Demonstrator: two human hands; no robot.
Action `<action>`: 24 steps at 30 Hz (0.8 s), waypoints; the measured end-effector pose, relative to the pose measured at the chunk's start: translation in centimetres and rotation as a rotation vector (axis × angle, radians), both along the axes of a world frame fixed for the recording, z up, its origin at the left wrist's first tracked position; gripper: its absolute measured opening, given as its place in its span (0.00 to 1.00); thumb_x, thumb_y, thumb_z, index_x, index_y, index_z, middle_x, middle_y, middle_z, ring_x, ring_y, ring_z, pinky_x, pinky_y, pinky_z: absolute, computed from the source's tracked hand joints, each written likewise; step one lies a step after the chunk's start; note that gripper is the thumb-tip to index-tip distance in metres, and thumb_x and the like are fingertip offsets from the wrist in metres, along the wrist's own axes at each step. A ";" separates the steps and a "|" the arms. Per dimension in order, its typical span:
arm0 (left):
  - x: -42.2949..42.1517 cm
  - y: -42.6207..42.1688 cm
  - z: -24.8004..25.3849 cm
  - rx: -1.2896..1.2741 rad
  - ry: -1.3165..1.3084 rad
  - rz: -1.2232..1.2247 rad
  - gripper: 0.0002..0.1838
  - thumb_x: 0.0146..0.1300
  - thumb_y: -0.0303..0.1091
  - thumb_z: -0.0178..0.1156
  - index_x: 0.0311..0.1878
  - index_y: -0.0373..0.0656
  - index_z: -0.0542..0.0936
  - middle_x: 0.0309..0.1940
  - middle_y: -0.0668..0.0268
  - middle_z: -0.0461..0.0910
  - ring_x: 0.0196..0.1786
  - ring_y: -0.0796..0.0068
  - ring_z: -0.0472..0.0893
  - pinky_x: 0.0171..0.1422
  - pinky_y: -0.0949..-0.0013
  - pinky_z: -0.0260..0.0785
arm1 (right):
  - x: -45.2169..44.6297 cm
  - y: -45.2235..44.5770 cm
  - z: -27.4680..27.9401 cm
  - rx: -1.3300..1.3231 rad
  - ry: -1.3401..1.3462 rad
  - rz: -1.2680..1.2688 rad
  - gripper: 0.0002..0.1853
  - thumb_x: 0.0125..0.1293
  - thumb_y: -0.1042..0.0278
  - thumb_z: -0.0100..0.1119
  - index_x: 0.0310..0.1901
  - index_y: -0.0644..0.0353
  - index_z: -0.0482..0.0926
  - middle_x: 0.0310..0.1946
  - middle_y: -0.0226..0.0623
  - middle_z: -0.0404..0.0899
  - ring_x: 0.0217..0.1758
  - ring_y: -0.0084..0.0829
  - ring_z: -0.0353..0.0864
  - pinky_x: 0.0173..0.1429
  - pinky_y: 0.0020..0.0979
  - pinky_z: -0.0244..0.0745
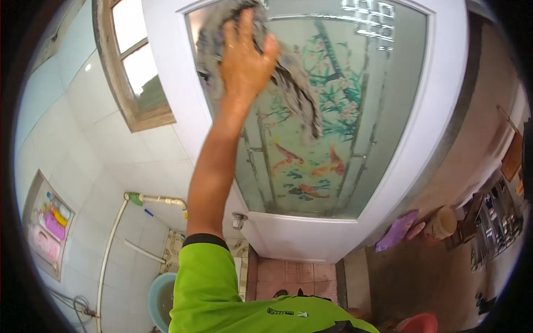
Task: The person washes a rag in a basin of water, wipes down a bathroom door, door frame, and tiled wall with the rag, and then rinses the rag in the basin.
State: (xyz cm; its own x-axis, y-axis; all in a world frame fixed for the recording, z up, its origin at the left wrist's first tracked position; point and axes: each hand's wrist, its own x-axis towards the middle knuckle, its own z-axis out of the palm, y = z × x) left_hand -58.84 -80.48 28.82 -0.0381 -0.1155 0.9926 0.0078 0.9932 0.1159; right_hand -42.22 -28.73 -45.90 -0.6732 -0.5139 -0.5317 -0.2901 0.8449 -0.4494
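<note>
My left hand is high on the door, its fingers spread over a grey, dark-patterned cloth and holding it against the glass. One twisted end of the cloth hangs down to the right across the pane. Under it, the frosted glass panel carries a picture of orange fish, green leaves and pink blossoms, and looks wet and shiny near the top. A white frame surrounds the glass. My right hand is out of view.
A round metal knob sits on the door below my forearm. To the left are a wooden-framed window, a pipe with a tap, a niche with bottles and a light blue basin. At right stands a bucket.
</note>
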 end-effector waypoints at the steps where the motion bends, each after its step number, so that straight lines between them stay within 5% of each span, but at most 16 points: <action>1: 1.3 -1.4 0.4 0.010 -0.022 0.096 0.34 0.65 0.54 0.55 0.73 0.57 0.64 0.69 0.41 0.63 0.64 0.37 0.72 0.60 0.43 0.71 | -0.2 -0.1 0.2 0.001 0.003 0.009 0.18 0.64 0.54 0.54 0.48 0.56 0.82 0.51 0.44 0.81 0.52 0.44 0.81 0.56 0.49 0.76; 5: 3.7 -6.6 -2.6 0.085 -0.045 0.316 0.33 0.66 0.55 0.52 0.73 0.59 0.64 0.67 0.43 0.64 0.62 0.37 0.73 0.56 0.42 0.73 | 0.1 1.1 -0.7 0.029 0.024 0.084 0.19 0.64 0.54 0.53 0.49 0.56 0.82 0.51 0.45 0.81 0.53 0.45 0.81 0.56 0.50 0.75; 10: 5.4 -12.9 -12.0 -0.003 -0.009 0.244 0.36 0.67 0.46 0.54 0.69 0.28 0.61 0.61 0.37 0.64 0.63 0.35 0.64 0.70 0.43 0.55 | 1.7 4.8 -3.6 0.103 0.062 0.238 0.19 0.64 0.54 0.53 0.49 0.57 0.82 0.52 0.45 0.80 0.53 0.45 0.80 0.56 0.51 0.75; 13: 5.2 -12.7 -18.9 0.034 0.000 0.270 0.37 0.62 0.46 0.57 0.67 0.29 0.63 0.55 0.42 0.67 0.55 0.38 0.67 0.62 0.43 0.61 | 2.0 6.1 -4.5 0.175 0.107 0.328 0.19 0.64 0.54 0.53 0.49 0.57 0.81 0.52 0.46 0.80 0.53 0.46 0.80 0.56 0.51 0.75; 15: 5.7 -11.5 -24.1 0.238 -0.126 0.221 0.40 0.67 0.47 0.54 0.70 0.22 0.56 0.63 0.31 0.60 0.65 0.31 0.61 0.72 0.43 0.52 | 1.6 5.6 -3.6 0.243 0.161 0.404 0.19 0.64 0.55 0.53 0.49 0.57 0.81 0.52 0.46 0.80 0.54 0.46 0.80 0.56 0.52 0.74; 19: 5.7 -10.1 -36.3 0.556 -0.249 0.142 0.45 0.70 0.52 0.51 0.72 0.19 0.49 0.71 0.27 0.49 0.74 0.30 0.50 0.79 0.44 0.41 | -0.1 1.4 4.5 0.106 0.056 0.259 0.21 0.68 0.52 0.51 0.48 0.61 0.81 0.47 0.49 0.81 0.50 0.49 0.81 0.53 0.51 0.75; 21: 5.0 -9.0 -42.2 0.627 -0.233 0.161 0.45 0.70 0.52 0.50 0.71 0.17 0.49 0.70 0.26 0.49 0.73 0.29 0.51 0.78 0.43 0.44 | -1.9 2.2 1.3 -0.023 0.049 0.385 0.16 0.61 0.58 0.56 0.37 0.64 0.82 0.35 0.51 0.82 0.42 0.49 0.83 0.47 0.43 0.77; 23: 4.5 -7.0 -45.5 0.699 -0.222 0.183 0.46 0.71 0.53 0.50 0.70 0.16 0.49 0.70 0.26 0.50 0.73 0.28 0.52 0.77 0.43 0.46 | -0.9 11.4 -14.0 -0.233 0.281 0.394 0.15 0.61 0.59 0.57 0.36 0.65 0.82 0.33 0.52 0.81 0.40 0.49 0.83 0.45 0.44 0.77; 24: 4.0 -5.5 -46.4 0.837 -0.185 0.145 0.47 0.72 0.54 0.48 0.70 0.15 0.47 0.71 0.26 0.47 0.74 0.29 0.49 0.78 0.44 0.44 | -0.3 12.6 -15.1 -0.326 0.407 0.397 0.14 0.60 0.60 0.57 0.36 0.65 0.81 0.32 0.52 0.81 0.38 0.49 0.83 0.44 0.45 0.77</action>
State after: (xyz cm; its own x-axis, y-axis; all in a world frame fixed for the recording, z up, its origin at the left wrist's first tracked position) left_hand -54.79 -86.03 -17.59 -0.1188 -0.8207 0.5588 -0.2030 0.5710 0.7954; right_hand -42.53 -16.13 -60.98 -0.5137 -0.8565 -0.0494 -0.7528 0.4776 -0.4530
